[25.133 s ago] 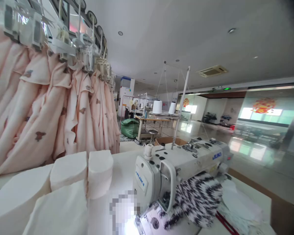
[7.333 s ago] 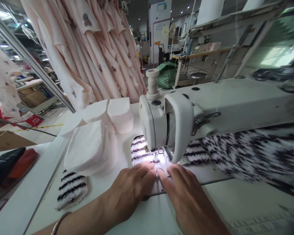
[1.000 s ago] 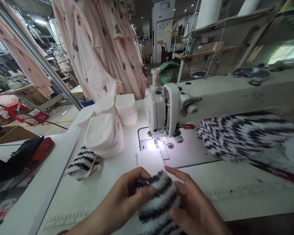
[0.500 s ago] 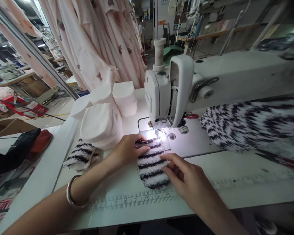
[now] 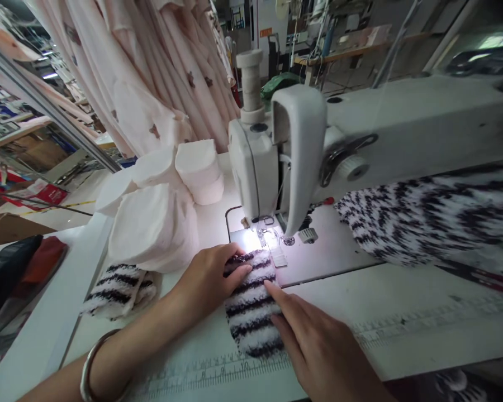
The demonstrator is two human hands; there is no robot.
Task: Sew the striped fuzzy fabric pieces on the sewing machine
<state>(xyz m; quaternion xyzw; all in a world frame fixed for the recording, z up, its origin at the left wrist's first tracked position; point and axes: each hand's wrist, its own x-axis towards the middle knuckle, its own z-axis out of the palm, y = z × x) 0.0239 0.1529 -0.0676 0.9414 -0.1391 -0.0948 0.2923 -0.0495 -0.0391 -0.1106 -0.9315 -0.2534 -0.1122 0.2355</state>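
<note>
A small piece of fluffy black-and-white striped fabric [image 5: 251, 304] lies flat on the white table, its far end just in front of the lit presser foot [image 5: 269, 237] of the white sewing machine [image 5: 302, 151]. My left hand [image 5: 207, 279] rests on the piece's left edge, fingers laid flat on it. On the piece's right side my right hand [image 5: 314, 340] presses down with its fingers stretched out. A metal bangle [image 5: 88, 368] is on my left wrist.
Stacks of white cut pads [image 5: 155, 218] stand left of the machine. Another striped piece [image 5: 115, 287] lies in front of them. A heap of striped fabric [image 5: 431, 218] sits under the machine arm at right. Pink garments [image 5: 151, 72] hang behind. A ruler strip [image 5: 218, 371] runs along the table's front.
My hands have laid the striped piece down and slid it up to the presser foot. The view has moved closer to the machine.
</note>
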